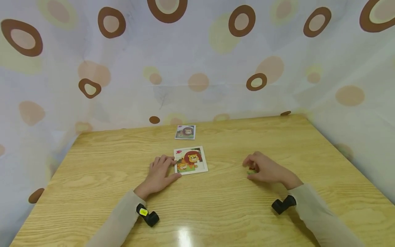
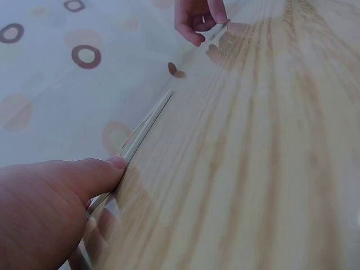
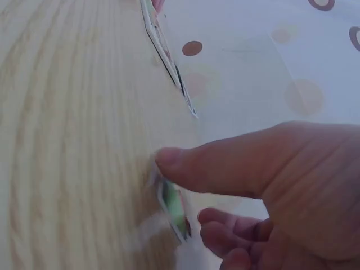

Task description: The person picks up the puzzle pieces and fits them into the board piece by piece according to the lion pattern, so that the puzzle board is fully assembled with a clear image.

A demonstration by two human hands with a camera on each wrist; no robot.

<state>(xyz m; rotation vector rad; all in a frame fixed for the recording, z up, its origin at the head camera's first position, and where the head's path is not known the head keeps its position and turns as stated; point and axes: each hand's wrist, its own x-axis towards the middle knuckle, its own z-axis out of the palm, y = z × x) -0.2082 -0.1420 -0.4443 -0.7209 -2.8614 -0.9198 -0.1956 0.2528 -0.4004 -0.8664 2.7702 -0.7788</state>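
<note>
In the head view, a square lion jigsaw puzzle (image 1: pixel 192 158) in a white tray lies on the table. A pale gap shows at its lower right. My left hand (image 1: pixel 158 174) rests at the tray's left side, fingers spread and thumb along the near corner. The left wrist view shows that thumb on the thin tray edge (image 2: pixel 143 135). To the right, my right hand (image 1: pixel 263 168) holds a small green and red puzzle piece (image 1: pixel 251 171) between thumb and fingers. Close over the wood, the piece (image 3: pixel 175 209) has the thumb tip at one end in the right wrist view.
A smaller lion picture card (image 1: pixel 185 132) lies behind the puzzle. The wooden table (image 1: pixel 222 206) meets a spotted cloth (image 1: pixel 197 61) at the back and sides. Each sleeve carries a black wrist camera (image 1: pixel 284 204).
</note>
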